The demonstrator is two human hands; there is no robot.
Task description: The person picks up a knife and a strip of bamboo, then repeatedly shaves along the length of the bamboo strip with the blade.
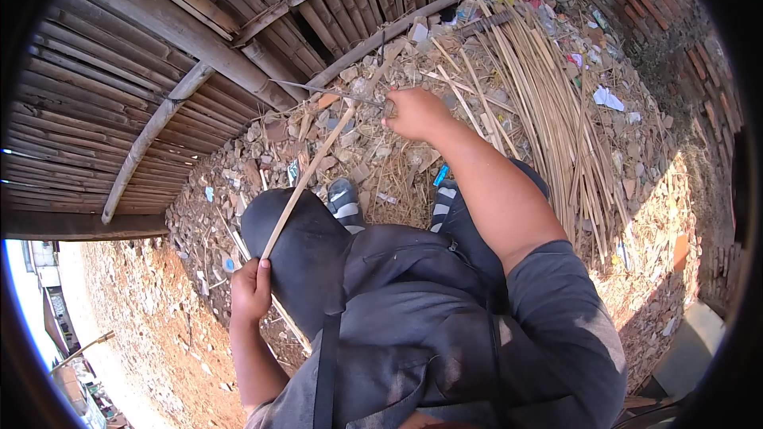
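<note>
From my remote feed: a seated person works a long bamboo strip (306, 179) that runs diagonally from beside the knee up toward the bamboo wall (119, 95). Left hand (251, 292) is wrapped tight round the strip's lower end, fingers fully curled on it, just beside the dark-trousered knee (298, 242). Right hand (415, 114), arm stretched fwd, sits near the strip's far end, fist closed on the handle of a thin blade (334, 92) that points from the hand toward the wall; I can't tell whether blade & strip touch. Strip crosses over the knee, w/ the striped shoes (343, 200) just beyond it on rubble-strewn ground (238, 167). On the far side of the right arm from the strip lies a heap of split bamboo slivers (548, 111), litter scattered among them, w/ a brick wall (675, 24) behind the heap. Sunlit red dirt (143, 302) lies on the left hand's side of the strip, well apart from the heap.
</note>
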